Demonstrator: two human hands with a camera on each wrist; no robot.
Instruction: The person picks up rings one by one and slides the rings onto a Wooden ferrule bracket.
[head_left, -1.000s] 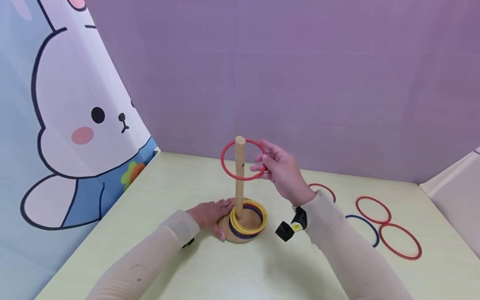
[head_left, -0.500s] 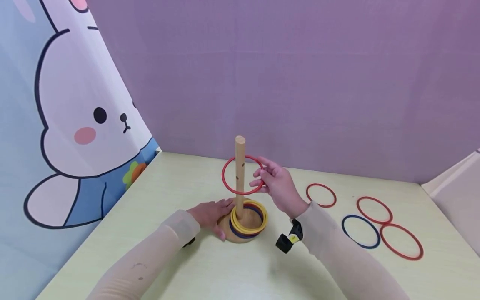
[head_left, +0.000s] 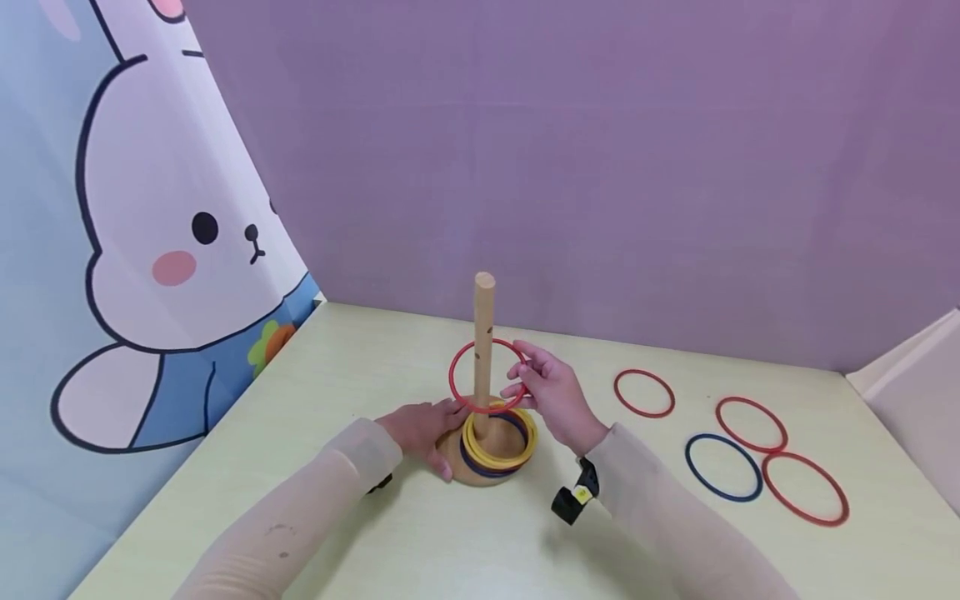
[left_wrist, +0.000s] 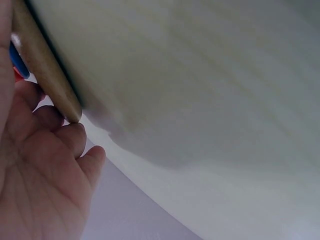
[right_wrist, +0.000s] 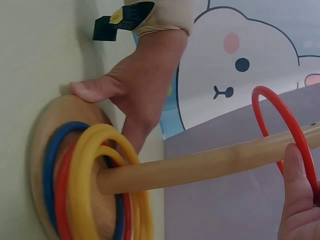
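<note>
A wooden ring-toss stand, with its round base [head_left: 453, 457] and upright post [head_left: 483, 325], stands on the table. My left hand [head_left: 420, 429] grips the base's left edge, thumb in front and fingers behind; the left wrist view shows bent fingertips against the base's rim [left_wrist: 47, 65]. My right hand [head_left: 558, 396] pinches a red ring [head_left: 452, 377] at its right side. That ring encircles the post partway down, tilted, above the stack. Yellow rings [head_left: 534, 437] lie over red and blue ones around the post's foot; the right wrist view shows a blue ring [right_wrist: 48, 165] lowest.
To the right on the table lie a loose red ring [head_left: 617, 393], a blue ring [head_left: 688, 461] and two more red rings, one of them nearest the right edge [head_left: 847, 504]. A purple cloth [head_left: 637, 167] hangs behind; a rabbit-print cloth [head_left: 142, 192] hangs at the left.
My right hand has lowered the red ring along the post from near its top to just above the stacked rings. My left hand has stayed at the base.
</note>
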